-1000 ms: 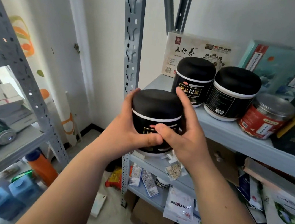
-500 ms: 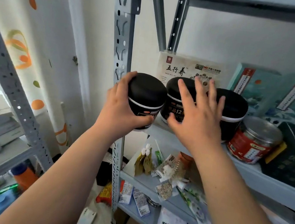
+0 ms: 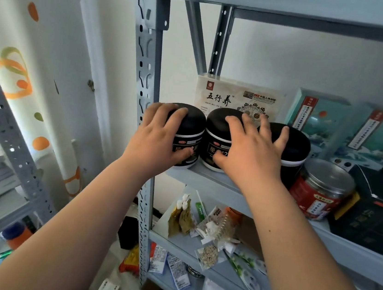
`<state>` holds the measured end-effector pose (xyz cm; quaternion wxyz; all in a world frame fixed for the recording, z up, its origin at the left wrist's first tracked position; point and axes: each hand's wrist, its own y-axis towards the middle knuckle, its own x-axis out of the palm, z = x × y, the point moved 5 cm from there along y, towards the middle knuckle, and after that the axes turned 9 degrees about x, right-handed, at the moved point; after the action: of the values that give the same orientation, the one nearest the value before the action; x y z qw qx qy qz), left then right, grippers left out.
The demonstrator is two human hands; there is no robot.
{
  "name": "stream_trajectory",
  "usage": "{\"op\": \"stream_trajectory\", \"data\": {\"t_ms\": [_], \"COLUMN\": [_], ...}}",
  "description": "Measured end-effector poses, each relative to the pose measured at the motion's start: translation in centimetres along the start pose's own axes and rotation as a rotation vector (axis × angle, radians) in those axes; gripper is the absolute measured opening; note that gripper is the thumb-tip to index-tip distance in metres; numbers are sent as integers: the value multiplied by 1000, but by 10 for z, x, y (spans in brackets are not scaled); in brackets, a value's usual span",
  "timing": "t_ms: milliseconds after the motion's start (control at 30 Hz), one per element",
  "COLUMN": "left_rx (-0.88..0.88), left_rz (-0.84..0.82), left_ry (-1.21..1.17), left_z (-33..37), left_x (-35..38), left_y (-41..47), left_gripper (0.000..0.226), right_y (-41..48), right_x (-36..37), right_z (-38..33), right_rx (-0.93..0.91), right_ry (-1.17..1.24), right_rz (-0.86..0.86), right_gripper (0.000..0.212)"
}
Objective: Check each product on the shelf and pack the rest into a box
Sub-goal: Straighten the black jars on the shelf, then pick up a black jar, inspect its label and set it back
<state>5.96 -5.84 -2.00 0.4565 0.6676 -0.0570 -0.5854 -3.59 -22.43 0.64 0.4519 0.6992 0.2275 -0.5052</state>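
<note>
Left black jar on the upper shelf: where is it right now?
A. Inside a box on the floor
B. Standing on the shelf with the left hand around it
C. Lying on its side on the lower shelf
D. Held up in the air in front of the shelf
B: the left black jar stands upright at the front edge of the shelf, and the left hand is wrapped around its side.

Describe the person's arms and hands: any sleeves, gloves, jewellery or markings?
Both arms are bare up to the frame's bottom edge; no sleeve shows. The left hand and right hand wear no gloves, rings, watch or wristband. The nails look short and unpainted. The only marking is a small dark spot on the right forearm.
</note>
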Motion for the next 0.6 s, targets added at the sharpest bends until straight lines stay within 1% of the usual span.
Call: {"op": "stream_trajectory", "data": {"t_ms": [67,167,300,467,600], "left_rx": [54,59,80,85,64], "left_rz": [-32,-131,-204,-236,-289], "left_ry": [69,74,79,82,105], "left_z": [-2,-11,-17,-21,-13], "left_x": [-1,1,9,20,16], "left_y": [7,19,30,39,39], "left_gripper": [86,87,84,81,82], "right_y": [0,1,-1,-2,-1], "right_x": [-1,-2,-3,-2,-2], "right_z": [1,2,2,2,5], "right_rx": [-1,0,-2,-14,-53], "right_ry": [9,37,62,55,42], "right_rz": [4,14,24,13,-5], "right_gripper": [74,68,63,66,77]}}
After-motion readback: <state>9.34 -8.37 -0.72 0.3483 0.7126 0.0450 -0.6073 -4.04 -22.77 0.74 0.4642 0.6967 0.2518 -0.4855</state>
